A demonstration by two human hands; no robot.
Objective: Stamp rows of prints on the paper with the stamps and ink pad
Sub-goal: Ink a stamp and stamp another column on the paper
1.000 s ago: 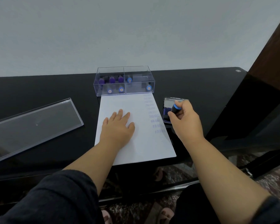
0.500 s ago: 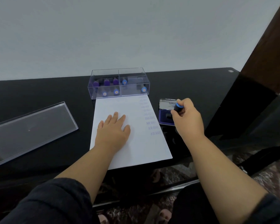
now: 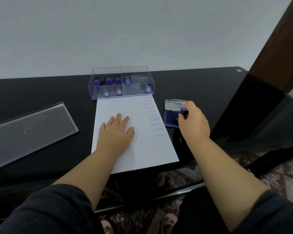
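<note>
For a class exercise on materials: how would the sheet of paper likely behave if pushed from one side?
The paper looks thin and floppy, so it would probably slide on the glossy black table or buckle. The left hand resting flat on it likely prevents that.

sleeves: we wear a dark, near-black soft-knit top, both sleeves pushed up above the elbows | forearms: bare | left hand: bare, we see no rings | right hand: bare, wrist unadorned | feet: toes showing in pale pink open-toed slippers at the bottom edge
</note>
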